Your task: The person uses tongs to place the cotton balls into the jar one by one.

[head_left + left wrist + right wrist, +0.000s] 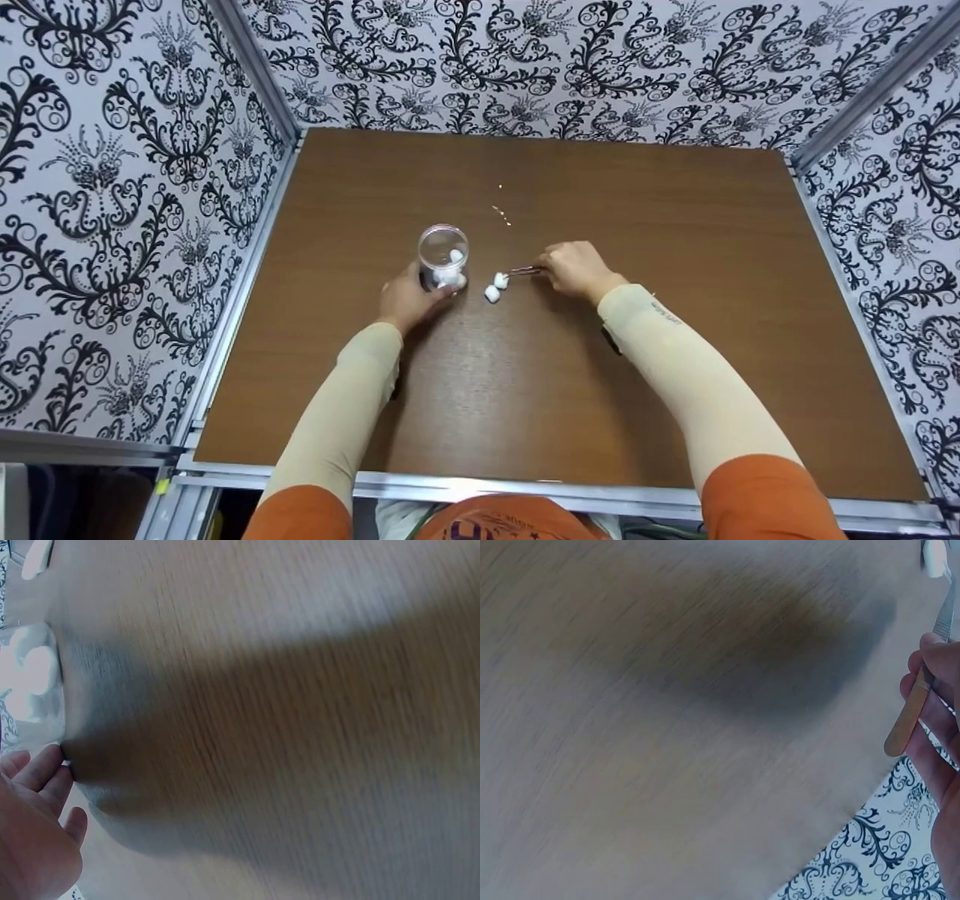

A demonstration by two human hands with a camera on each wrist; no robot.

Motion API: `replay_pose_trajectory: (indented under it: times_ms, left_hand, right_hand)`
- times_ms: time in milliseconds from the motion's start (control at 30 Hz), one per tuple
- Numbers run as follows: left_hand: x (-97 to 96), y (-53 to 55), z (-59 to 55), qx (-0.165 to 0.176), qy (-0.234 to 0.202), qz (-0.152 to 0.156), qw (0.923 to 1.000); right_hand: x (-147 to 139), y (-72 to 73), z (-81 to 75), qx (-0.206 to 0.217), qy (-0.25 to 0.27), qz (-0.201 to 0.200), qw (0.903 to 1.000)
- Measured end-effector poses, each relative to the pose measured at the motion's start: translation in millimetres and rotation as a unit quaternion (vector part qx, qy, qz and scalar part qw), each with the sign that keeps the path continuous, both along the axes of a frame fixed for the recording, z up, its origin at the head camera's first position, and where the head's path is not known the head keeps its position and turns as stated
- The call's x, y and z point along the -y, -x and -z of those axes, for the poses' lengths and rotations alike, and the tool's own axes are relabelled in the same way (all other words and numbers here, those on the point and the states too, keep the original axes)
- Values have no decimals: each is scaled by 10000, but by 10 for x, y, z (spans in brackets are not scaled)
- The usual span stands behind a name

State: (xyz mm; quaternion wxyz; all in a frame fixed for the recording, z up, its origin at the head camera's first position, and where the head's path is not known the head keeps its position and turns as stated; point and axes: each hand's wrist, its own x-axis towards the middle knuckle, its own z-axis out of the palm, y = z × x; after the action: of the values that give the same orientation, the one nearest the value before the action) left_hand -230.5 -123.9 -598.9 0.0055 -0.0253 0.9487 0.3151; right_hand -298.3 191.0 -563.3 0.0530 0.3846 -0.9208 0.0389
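My left hand (409,300) holds a clear plastic cup (442,238) on the table, thumb on its near side. Several white cotton balls (448,276) lie inside it. In the left wrist view, fingertips of the left hand (45,802) rest against the cup (54,701). To the right of the cup, my right hand (577,268) pinches metal tweezers (525,270), whose tips point left and meet a cotton ball (501,280). Another cotton ball (492,294) sits right beside it. The right wrist view shows the tweezers (909,714) between thumb and fingers, their rear end sticking out.
The brown wooden table (712,225) spreads around both hands. A few small bright specks (501,213) mark its surface beyond the cup. Patterned panels (525,67) in metal frames stand at the back and both sides.
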Motion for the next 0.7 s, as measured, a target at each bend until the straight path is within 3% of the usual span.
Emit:
replay_pose_trajectory:
  times_ms: [333, 700]
  left_hand:
    - [-4, -5, -21, 22, 33, -18, 10000]
    - [-6, -21, -49, 49, 29, -8, 10000]
  right_hand:
    - [3, 0, 25, -59, -240, 98, 9996]
    - [22, 6, 27, -232, 84, 118, 9996]
